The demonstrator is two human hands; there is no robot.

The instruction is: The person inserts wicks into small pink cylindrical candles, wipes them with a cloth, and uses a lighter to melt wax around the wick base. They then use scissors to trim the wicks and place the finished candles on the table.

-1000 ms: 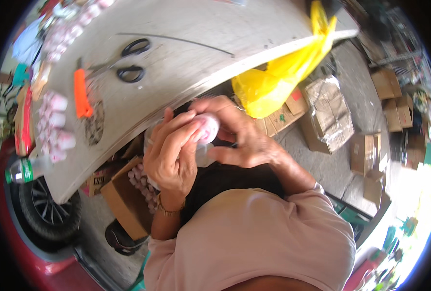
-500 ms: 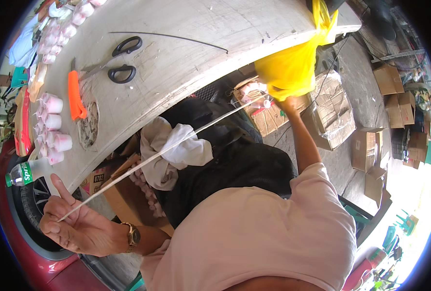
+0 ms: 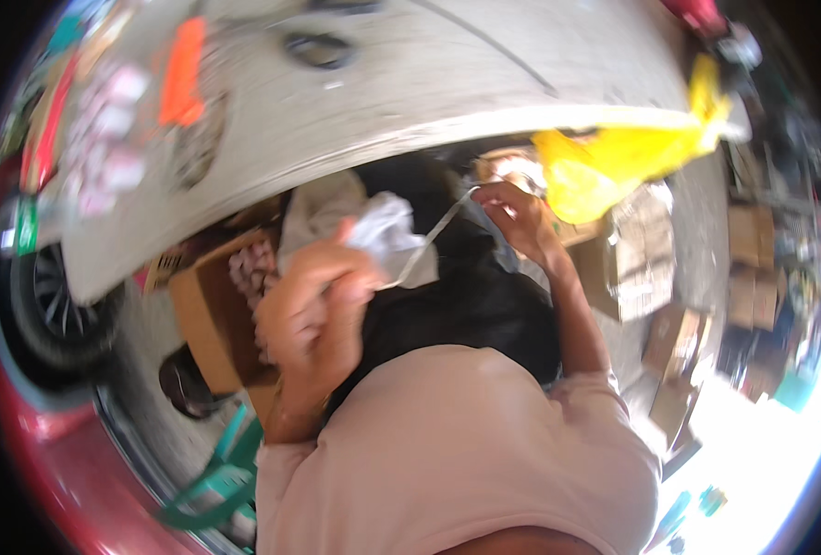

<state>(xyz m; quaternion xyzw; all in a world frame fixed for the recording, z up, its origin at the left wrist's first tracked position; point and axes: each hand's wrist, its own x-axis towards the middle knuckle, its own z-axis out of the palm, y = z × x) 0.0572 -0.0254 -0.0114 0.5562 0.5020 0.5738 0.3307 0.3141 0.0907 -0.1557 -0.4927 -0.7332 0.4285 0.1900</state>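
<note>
A thin pale cord (image 3: pixel 445 219) runs between the two hands, over the lap and near side of the table (image 3: pixel 401 83), slanting from near left to far right. The left hand (image 3: pixel 313 301) is blurred, but its fingers look curled together on the nearer end. The right hand (image 3: pixel 521 220), beside the open carton (image 3: pixel 508 165) with pale contents, has thumb and fingers pinched on the farther end. Held at both ends, the cord spans the gap with little slack, probably because the grips share its tension; whether it carries on inside the left hand cannot be told.

Whitish cloth (image 3: pixel 323 211) lies behind the left hand, perhaps left on the lap to be within reach. The yellow bag (image 3: pixel 605 176) hangs against the table's right edge, likely there so that it stays handy to the right hand. An open cardboard box (image 3: pixel 205 319) of small pinkish pieces (image 3: pixel 253 268) stands left of the lap, below the table. On the table, an orange handle (image 3: pixel 184 74) and a black scissor handle (image 3: pixel 327 65) lie farther off, and pink-and-white cups (image 3: pixel 110 134) cluster at the left, seemingly out of the hands' way.
</note>
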